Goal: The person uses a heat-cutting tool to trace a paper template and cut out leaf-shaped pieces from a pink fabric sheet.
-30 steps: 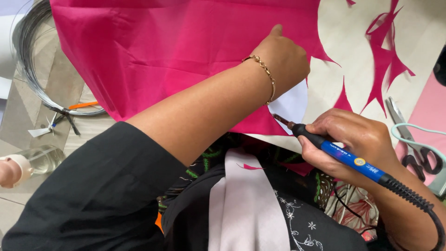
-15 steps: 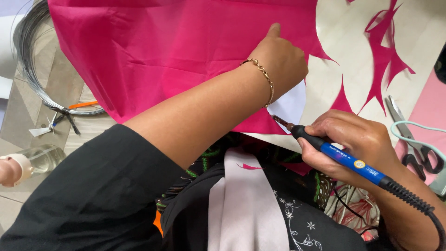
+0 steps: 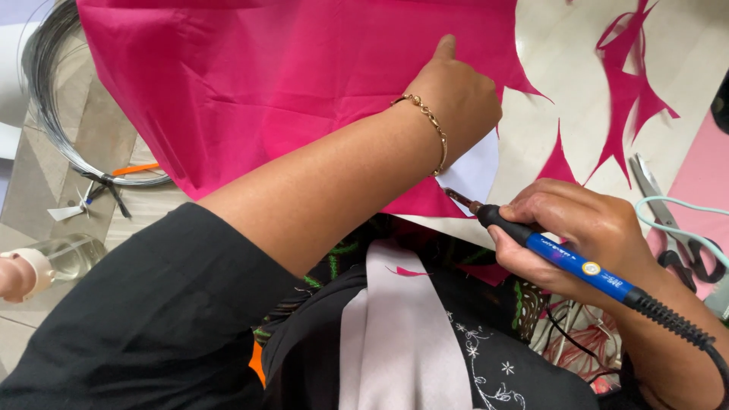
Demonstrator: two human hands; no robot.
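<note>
One soldering iron (image 3: 566, 254) is in the right hand (image 3: 585, 235), which is closed tightly around its blue and black handle. The tool is long and thin; its long axis goes from the lower right to the upper left, and the dark metal tip (image 3: 456, 197) points to the upper left, at the near edge of the pink cloth (image 3: 288, 83). A black ribbed cable (image 3: 683, 326) leaves the back end of the handle toward the lower right. The left hand (image 3: 456, 95) lies on the cloth as a loose fist with one finger stretched forward, pressing the cloth down; it grips nothing, and a thin gold bracelet (image 3: 425, 121) is on the wrist. The cloth is one large smooth sheet with soft folds, spread on the pale table (image 3: 562, 45). Under its near edge one white paper shape (image 3: 478, 167) shows. To the right, several pointed pink scraps (image 3: 630, 83) lie on the table, and one pair of scissors (image 3: 676, 228) with dark handles is near them. At the far left there is one coil of grey wire (image 3: 45, 99) and one clear glass bottle (image 3: 61, 258).
</note>
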